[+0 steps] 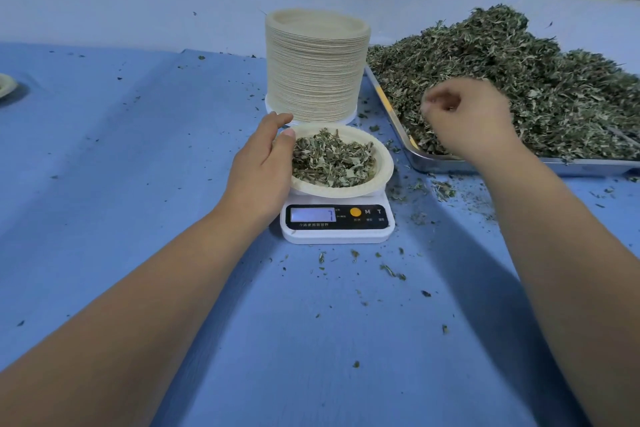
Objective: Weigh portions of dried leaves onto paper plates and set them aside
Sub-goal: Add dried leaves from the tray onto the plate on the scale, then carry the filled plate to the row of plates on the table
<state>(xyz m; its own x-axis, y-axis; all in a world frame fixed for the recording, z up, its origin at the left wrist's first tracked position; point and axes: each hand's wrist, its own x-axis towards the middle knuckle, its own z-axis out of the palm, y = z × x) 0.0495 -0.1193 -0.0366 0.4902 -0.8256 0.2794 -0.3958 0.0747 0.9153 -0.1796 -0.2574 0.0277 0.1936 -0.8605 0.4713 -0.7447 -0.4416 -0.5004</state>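
A paper plate point(381, 163) holding a portion of dried leaves point(332, 160) sits on a small white digital scale point(337, 220) at the table's middle. My left hand point(259, 167) grips the plate's left rim, thumb over the edge. My right hand point(467, 115) hovers over the near left corner of a metal tray point(429, 163) heaped with dried leaves point(519, 80). Its fingers are curled; whether they pinch any leaves cannot be made out.
A tall stack of paper plates point(317, 66) stands just behind the scale. Another plate point(5, 85) shows at the far left edge. Leaf crumbs point(391, 271) are scattered on the blue table cover point(138, 149). A wall runs along the back.
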